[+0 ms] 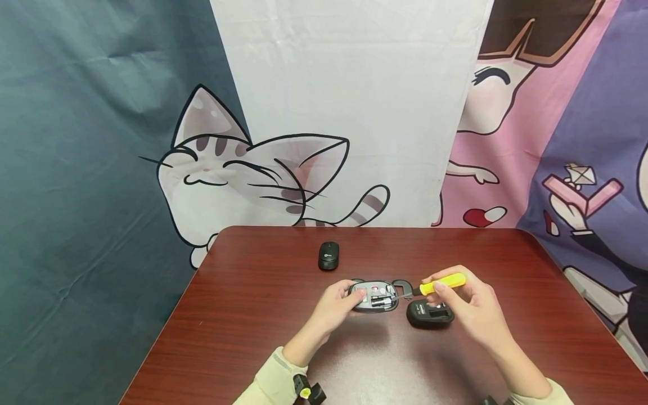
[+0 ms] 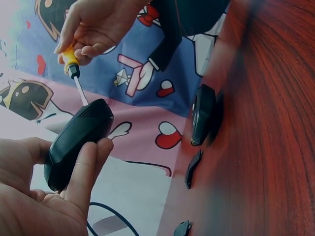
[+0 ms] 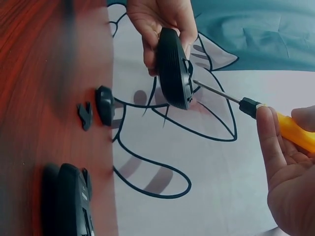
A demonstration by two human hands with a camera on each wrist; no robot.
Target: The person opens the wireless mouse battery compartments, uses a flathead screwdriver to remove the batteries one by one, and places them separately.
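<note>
My left hand (image 1: 331, 308) grips a black computer mouse (image 1: 374, 291) above the table, thumb on its grey underside. The underside faces up, and a dark battery (image 1: 381, 302) lies in its open compartment. My right hand (image 1: 481, 312) holds a screwdriver (image 1: 446, 282) by its yellow handle. Its thin shaft points left, with the tip at the right end of the mouse. In the right wrist view the screwdriver (image 3: 221, 92) reaches the underside of the mouse (image 3: 172, 71); whether it touches cannot be told. From the left wrist view, only the dark outer shell of the mouse (image 2: 78, 142) shows.
Another black mouse (image 1: 429, 316) lies upside down below the screwdriver, its slot showing. Behind the held mouse is a dark curved piece (image 1: 403, 286). A third black mouse (image 1: 329, 256) sits farther back on the reddish-brown table (image 1: 243, 304). Printed cloth hangs beyond it.
</note>
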